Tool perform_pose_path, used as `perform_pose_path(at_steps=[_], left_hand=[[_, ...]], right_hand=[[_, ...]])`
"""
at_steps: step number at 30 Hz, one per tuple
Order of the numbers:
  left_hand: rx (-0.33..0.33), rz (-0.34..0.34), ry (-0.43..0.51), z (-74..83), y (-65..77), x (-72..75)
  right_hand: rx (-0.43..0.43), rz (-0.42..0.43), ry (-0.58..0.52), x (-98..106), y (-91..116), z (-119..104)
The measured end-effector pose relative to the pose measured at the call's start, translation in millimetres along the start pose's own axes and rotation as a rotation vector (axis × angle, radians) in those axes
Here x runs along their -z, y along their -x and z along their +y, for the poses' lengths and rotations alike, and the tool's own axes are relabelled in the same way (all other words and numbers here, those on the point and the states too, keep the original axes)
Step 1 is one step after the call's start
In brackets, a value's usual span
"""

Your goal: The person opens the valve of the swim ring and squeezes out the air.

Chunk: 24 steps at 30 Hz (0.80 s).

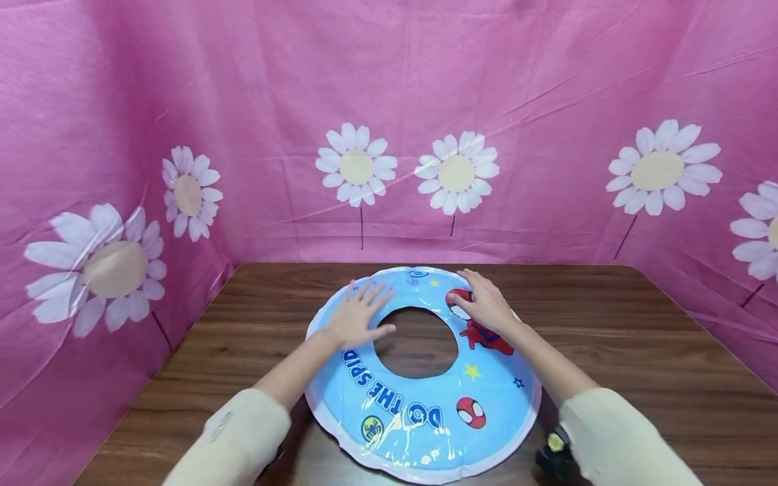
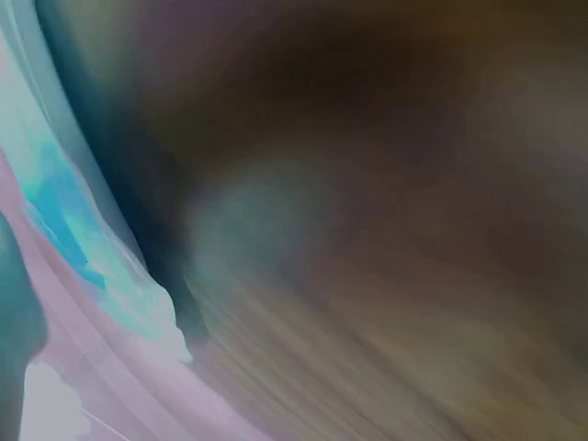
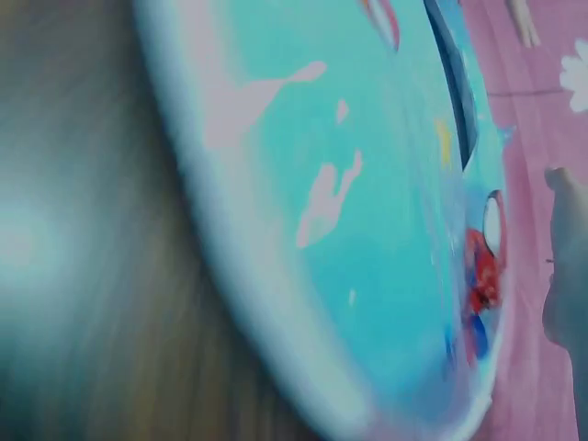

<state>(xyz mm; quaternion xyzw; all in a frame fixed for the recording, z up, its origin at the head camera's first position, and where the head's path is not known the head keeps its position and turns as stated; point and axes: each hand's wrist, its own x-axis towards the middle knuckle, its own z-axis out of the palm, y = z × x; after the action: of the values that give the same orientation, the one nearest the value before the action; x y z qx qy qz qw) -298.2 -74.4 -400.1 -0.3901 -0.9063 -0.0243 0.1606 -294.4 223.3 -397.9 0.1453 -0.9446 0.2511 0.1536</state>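
A blue inflatable swim ring with a white seam, red spider characters, stars and lettering lies on the wooden table in the head view. Over its left upper part is my left hand, fingers spread, thumb pointing toward the hole. My right hand is at the upper right part, above a printed red figure, fingers extended. Whether either palm presses on the ring is hard to tell. The right wrist view shows the ring's blue side close up, with the right hand at the far right. The left wrist view is mostly blurred.
The brown wooden table extends to both sides of the ring. A pink cloth printed with white daisies hangs behind and at both sides. A dark device sits under the right sleeve.
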Motion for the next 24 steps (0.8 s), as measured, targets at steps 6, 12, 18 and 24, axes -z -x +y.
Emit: perform_pose_path(at_steps=[6,12,18,24], left_hand=[[0.239,-0.133,0.171,-22.9,-13.3,-39.9],[0.298,-0.154,0.235,-18.4,-13.5,-51.5],[0.342,-0.212,0.223,-20.8,-14.0,-48.3],[0.351,-0.251,0.202,-21.3,-16.5,-47.4]], right_hand=[[-0.063,-0.008,0.089,-32.0,-7.8,19.2],[-0.139,-0.059,0.152,-44.7,-4.7,26.1],[-0.148,-0.141,0.212,-47.0,-8.6,22.4],[-0.165,-0.192,0.247,-45.2,-10.0,20.1]])
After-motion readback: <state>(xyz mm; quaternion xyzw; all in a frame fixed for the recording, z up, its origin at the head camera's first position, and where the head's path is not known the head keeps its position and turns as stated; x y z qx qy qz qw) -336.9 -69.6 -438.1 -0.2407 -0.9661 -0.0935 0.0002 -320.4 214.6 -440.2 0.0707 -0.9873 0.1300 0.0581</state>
